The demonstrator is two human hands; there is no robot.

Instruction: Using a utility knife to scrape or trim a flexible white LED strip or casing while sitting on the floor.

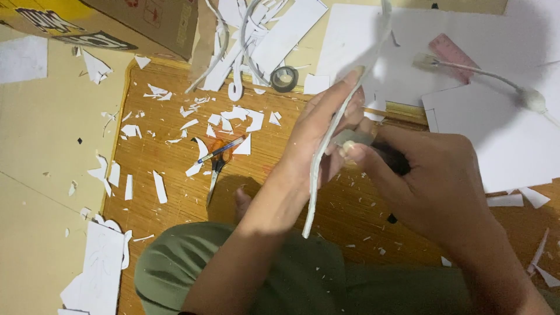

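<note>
We sit over a woven, straw-coloured mat (175,169) with a fine ribbed grain. At one to three o'clock lie large flat white boards (501,134), smooth and matte, with a corrugated brown cardboard box (146,20) at eleven. Our olive-green knee (192,268) fills six o'clock. Centred, our left hand (318,137) lies flat with its fingers together against a thin, curved strip of white foam board (318,175), seen edge-on and running from twelve down toward six. Our right hand (434,184) is clamped on a dark-handled cutter (391,157), its pale tip touching the strip. At nine o'clock rest orange-handled scissors (217,166) under a slim blue pen (221,149), among jagged white offcuts (157,186). A small tape roll (284,79) sits at twelve.
</note>
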